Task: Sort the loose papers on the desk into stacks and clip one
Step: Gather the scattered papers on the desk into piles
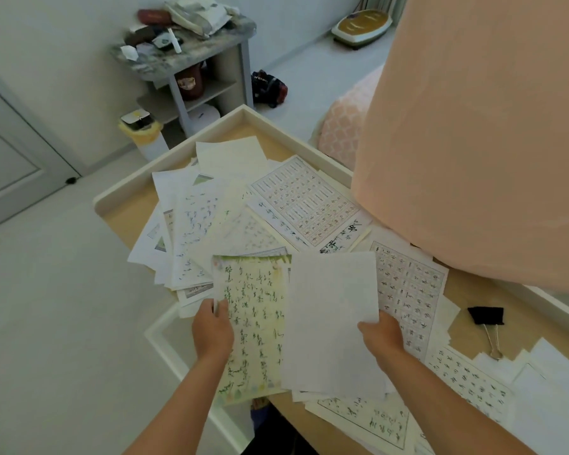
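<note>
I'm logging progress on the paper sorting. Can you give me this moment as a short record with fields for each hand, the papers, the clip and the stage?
left hand: grips the left edge of the green-bordered calligraphy sheet
right hand: pinches the white sheet at its lower right edge
loose papers: fanned, overlapping, across the desk
binder clip: black, lying on the desk to the right, untouched
stage: sorting underway; nothing visibly clipped

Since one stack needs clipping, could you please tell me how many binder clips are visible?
1. The black binder clip lies on the desk, right of the right hand; more may hide under the loose papers.
</note>
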`<state>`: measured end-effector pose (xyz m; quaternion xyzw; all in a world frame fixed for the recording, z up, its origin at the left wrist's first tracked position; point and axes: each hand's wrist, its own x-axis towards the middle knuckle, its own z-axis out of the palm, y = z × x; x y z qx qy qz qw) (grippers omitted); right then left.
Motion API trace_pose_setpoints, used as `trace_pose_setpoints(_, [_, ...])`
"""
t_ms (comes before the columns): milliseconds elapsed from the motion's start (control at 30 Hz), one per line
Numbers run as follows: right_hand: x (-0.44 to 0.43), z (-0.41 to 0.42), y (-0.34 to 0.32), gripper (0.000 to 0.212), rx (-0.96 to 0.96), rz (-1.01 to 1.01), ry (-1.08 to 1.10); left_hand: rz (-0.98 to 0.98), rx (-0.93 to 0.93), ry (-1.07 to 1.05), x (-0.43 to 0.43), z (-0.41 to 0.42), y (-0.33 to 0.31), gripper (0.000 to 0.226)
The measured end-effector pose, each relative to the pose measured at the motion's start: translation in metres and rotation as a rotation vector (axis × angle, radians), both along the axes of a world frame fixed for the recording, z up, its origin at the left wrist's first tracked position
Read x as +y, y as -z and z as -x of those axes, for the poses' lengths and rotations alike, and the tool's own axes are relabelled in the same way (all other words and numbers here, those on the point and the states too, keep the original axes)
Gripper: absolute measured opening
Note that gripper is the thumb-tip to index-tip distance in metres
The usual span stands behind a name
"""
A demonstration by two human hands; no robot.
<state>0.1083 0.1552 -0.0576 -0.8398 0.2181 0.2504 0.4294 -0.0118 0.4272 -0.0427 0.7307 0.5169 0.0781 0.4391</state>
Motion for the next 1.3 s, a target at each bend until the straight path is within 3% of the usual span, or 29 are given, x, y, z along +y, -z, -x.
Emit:
trace_pose_setpoints(67, [0.006,-0.003,-0.004,0.026,0.050,-0.111,-0.027,0.017,-0.033,0.048,0.006,-0.001,-0.004,0.031])
trace_pose_setpoints(200, [0.033,0.000,-0.012,0.032,0.131,-0.284,-0.129,0.285,-0.087,0.080,0.006,-0.014,-0.009,0.010])
trace_pose_setpoints(333, [0.062,0.010,-0.019,0.031,0.098,-0.221,-0.252,0.506,-0.098,0.180,0.007,-0.022,-0.005,0.031])
trace_pose_setpoints(467, [0.072,0.015,-0.025,0.030,0.048,-0.259,-0.296,0.539,-0.138,0.273,0.012,-0.025,-0.010,0.043])
trace_pose_setpoints(567, [0.063,0.008,-0.036,0.050,-0.028,-0.382,-0.199,0.899,-0.257,0.307,0.023,-0.033,-0.029,0.039])
trace_pose_setpoints(633, [0.050,-0.003,-0.049,0.063,-0.007,-0.515,-0.129,1.022,-0.286,0.379,0.029,-0.046,-0.048,0.042])
trace_pose_setpoints(733, [0.022,-0.021,-0.065,0.048,0.139,-0.714,-0.139,1.086,-0.306,0.535,0.021,-0.074,-0.066,0.053])
trace_pose_setpoints(800, [0.002,-0.027,-0.067,0.039,0.178,-0.740,-0.132,0.980,-0.229,0.605,0.003,-0.098,-0.063,0.047])
trace_pose_setpoints(1000, [-0.069,-0.021,-0.035,0.035,-0.001,-0.247,0.252,0.384,0.088,0.671,-0.092,-0.147,-0.019,0.029])
trace_pose_setpoints(1100, [-0.094,-0.012,-0.017,0.035,-0.033,0.013,0.301,0.043,0.332,0.948,-0.142,-0.149,0.001,0.052])
trace_pose_setpoints(1167, [-0.108,-0.010,-0.008,0.044,-0.013,0.164,0.282,-0.067,0.379,0.965,-0.166,-0.146,0.004,0.070])
trace_pose_setpoints(1233, [-0.119,-0.013,0.001,0.059,0.026,0.124,0.328,-0.047,0.337,0.886,-0.178,-0.142,0.004,0.079])
trace_pose_setpoints(1300, [-0.123,-0.016,0.006,0.076,0.079,-0.070,0.437,-0.032,0.332,0.870,-0.185,-0.141,0.007,0.085])
